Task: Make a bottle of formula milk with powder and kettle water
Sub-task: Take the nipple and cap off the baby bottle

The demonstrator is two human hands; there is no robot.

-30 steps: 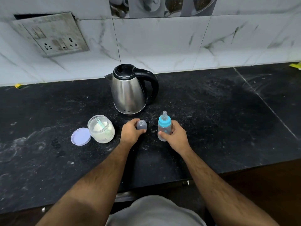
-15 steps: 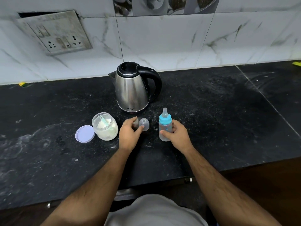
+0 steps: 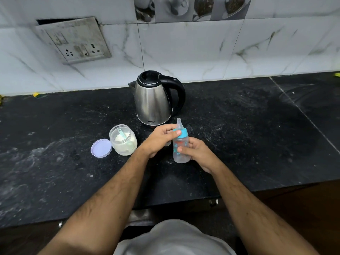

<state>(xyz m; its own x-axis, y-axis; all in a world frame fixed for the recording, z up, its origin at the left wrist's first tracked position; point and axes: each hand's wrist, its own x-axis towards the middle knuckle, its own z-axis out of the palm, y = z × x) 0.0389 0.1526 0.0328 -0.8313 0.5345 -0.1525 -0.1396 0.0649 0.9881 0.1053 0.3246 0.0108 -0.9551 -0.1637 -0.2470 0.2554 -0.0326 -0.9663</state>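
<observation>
Black stone surface [image 3: 239, 144] under a marbled tile wall, with both hands on a baby bottle [image 3: 181, 148].

Right hand [image 3: 197, 153] wraps the bottle's clear body, holding it upright; left hand [image 3: 159, 139] pinches its blue collar [image 3: 182, 133] from the left. Behind stands the steel kettle [image 3: 154, 102]; left of the hands sit the open powder jar [image 3: 123, 140] and its lid [image 3: 101, 148].

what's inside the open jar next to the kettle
The open jar holds pale powder, heaped toward the bottom, with a light green scoop standing in it. How far the scoop's bowl is buried cannot be seen. Its purple lid lies beside it on the counter.
</observation>
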